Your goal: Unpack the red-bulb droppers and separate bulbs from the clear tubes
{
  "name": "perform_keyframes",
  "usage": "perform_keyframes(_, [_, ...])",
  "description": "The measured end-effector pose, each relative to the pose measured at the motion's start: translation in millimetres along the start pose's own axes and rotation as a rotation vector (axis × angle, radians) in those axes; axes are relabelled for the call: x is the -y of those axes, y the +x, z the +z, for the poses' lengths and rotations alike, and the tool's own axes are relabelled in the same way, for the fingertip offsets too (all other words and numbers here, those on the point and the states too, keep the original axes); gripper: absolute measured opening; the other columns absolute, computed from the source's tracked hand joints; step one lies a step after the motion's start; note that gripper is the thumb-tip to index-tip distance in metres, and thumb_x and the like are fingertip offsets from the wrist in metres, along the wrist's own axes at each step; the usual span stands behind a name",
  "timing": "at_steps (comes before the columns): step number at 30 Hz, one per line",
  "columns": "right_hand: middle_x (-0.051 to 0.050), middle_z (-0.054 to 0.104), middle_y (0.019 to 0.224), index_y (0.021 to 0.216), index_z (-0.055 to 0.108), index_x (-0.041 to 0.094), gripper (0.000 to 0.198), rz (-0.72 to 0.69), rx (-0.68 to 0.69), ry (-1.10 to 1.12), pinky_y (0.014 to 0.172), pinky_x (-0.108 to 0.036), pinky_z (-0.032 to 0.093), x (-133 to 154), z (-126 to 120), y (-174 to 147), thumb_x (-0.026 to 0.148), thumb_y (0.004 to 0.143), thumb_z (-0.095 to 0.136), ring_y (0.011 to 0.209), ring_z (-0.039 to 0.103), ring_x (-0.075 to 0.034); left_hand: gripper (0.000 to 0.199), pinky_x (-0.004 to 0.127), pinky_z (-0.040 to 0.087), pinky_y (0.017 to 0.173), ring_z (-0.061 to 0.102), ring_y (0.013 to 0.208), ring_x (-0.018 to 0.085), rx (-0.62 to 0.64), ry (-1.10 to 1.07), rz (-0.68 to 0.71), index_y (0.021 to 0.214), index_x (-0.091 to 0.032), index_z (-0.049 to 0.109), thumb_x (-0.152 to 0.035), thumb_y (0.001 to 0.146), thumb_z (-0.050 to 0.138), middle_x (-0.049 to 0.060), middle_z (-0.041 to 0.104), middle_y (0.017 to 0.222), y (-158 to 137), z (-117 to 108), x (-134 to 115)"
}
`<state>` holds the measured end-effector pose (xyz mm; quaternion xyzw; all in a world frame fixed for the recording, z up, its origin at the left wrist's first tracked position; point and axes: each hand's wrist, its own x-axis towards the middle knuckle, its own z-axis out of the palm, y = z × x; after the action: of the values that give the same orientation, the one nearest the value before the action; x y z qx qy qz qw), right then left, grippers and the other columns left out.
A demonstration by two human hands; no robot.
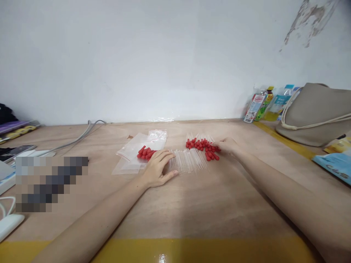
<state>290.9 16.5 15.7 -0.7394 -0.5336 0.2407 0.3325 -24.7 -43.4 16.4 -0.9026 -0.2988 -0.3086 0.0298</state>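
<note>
My left hand rests on the table at the left end of a row of thin clear tubes, its fingers curved and its thumb apart. Just behind that hand, a group of red rubber bulbs sits on clear plastic bags, partly hidden by the fingers. My right hand reaches to a larger heap of red rubber bulbs, its fingertips closed on a bulb at the heap's right edge. Clear tube ends stick out behind this heap.
Bottles, a carton and a beige bag stand at the right, with a blue packet in front. A grey cable, a phone and white devices lie left. A wall rises behind the table.
</note>
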Motion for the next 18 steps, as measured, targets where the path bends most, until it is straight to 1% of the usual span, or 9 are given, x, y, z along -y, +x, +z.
perform_keyframes(4, [-0.001,0.055,0.05,0.059,0.061,0.014,0.027,-0.052,-0.019,0.103,0.043,-0.022,0.033,10.4,-4.9,-13.1,0.039,0.067,0.053,0.045,0.047,-0.01,0.048,0.042,0.036,0.097,0.044,0.114,0.025,-0.006,0.011,0.0,0.119,-0.018,0.046,-0.039,0.077,0.056,0.01,0.054,0.116,0.5,-1.1,-0.7])
perform_keyframes(7, [-0.001,0.062,0.061,0.07,0.063,0.016,0.028,-0.165,-0.049,0.151,0.05,-0.022,0.038,21.0,-3.2,-36.0,0.042,0.07,0.053,0.053,0.052,-0.011,0.046,0.041,0.036,0.097,0.043,0.115,0.024,-0.039,0.05,-0.011,0.122,-0.017,0.044,-0.035,0.081,0.053,0.011,0.051,0.119,1.6,-2.0,-1.4])
perform_keyframes(9, [-0.002,0.064,0.066,0.072,0.062,0.017,0.025,-0.391,-0.131,0.123,0.055,-0.024,0.039,26.8,3.4,-56.1,0.041,0.07,0.056,0.057,0.054,-0.013,0.047,0.041,0.035,0.098,0.041,0.118,0.024,-0.102,0.107,-0.004,0.126,-0.016,0.041,-0.031,0.082,0.051,0.012,0.047,0.124,2.4,-1.5,-1.7])
perform_keyframes(10, [-0.002,0.064,0.068,0.07,0.062,0.017,0.022,-0.545,-0.175,0.076,0.059,-0.025,0.04,28.9,8.3,-66.3,0.038,0.071,0.056,0.06,0.055,-0.013,0.048,0.042,0.035,0.099,0.039,0.12,0.024,-0.142,0.143,0.008,0.127,-0.016,0.039,-0.029,0.082,0.05,0.013,0.046,0.126,2.7,-0.8,-2.0])
perform_keyframes(11, [-0.002,0.064,0.069,0.069,0.061,0.018,0.019,-0.703,-0.218,0.012,0.065,-0.027,0.039,30.3,14.0,-75.9,0.036,0.072,0.057,0.064,0.055,-0.014,0.049,0.042,0.034,0.099,0.038,0.121,0.025,-0.179,0.181,0.024,0.128,-0.016,0.038,-0.028,0.083,0.05,0.014,0.044,0.128,3.0,0.1,-2.3])
perform_keyframes(13, [-0.001,0.063,0.067,0.067,0.06,0.018,0.016,-0.928,-0.346,-0.091,0.076,-0.031,0.035,31.4,26.0,-91.4,0.032,0.074,0.058,0.069,0.055,-0.014,0.048,0.043,0.033,0.099,0.036,0.123,0.026,-0.227,0.255,0.061,0.128,-0.017,0.039,-0.027,0.083,0.05,0.014,0.042,0.131,3.7,1.8,-3.8])
perform_keyframes(14, [0.0,0.062,0.064,0.065,0.059,0.018,0.016,-1.019,-0.37,-0.133,0.078,-0.032,0.033,31.2,31.8,-96.6,0.03,0.076,0.058,0.068,0.054,-0.014,0.046,0.044,0.033,0.099,0.035,0.124,0.026,-0.244,0.295,0.073,0.127,-0.019,0.041,-0.027,0.083,0.05,0.013,0.042,0.131,4.1,2.5,-4.8])
perform_keyframes(16, [0.001,0.061,0.062,0.065,0.058,0.018,0.017,-1.15,-0.392,-0.19,0.078,-0.032,0.031,29.9,41.6,-102.3,0.027,0.079,0.057,0.067,0.053,-0.013,0.043,0.046,0.031,0.1,0.035,0.125,0.027,-0.29,0.377,0.07,0.124,-0.021,0.045,-0.028,0.082,0.052,0.013,0.042,0.132,4.9,3.3,-7.5])
perform_keyframes(18, [0.002,0.062,0.063,0.066,0.057,0.018,0.015,-1.226,-0.401,-0.217,0.078,-0.032,0.03,28.0,48.1,-103.2,0.025,0.08,0.056,0.068,0.053,-0.012,0.041,0.048,0.029,0.1,0.034,0.125,0.028,-0.331,0.442,0.059,0.12,-0.022,0.049,-0.029,0.08,0.055,0.013,0.043,0.132,5.5,3.8,-10.3])
